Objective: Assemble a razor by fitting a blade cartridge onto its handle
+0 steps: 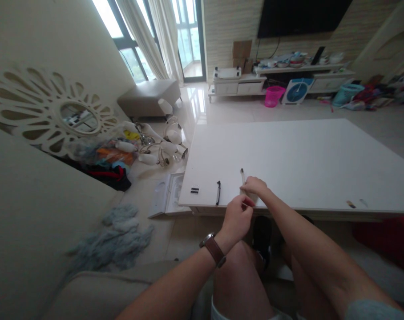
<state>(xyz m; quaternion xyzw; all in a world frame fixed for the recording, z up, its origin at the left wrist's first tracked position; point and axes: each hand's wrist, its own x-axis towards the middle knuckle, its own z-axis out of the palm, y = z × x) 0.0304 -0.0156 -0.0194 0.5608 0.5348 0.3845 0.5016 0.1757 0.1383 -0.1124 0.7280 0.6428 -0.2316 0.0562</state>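
White tabletop, near edge: right hand grips thin stick, axis pointing away; left hand pinches near end, closer to body.

Centre: thin stick shows only its top end, rest hidden under right hand & left hand; can't tell what it is. Small black item to the left too small to ID. TV cut off by top edge. Both arms cut off at bottom edge. Clutter upper right blurred. Specks on table, right side, unclear.
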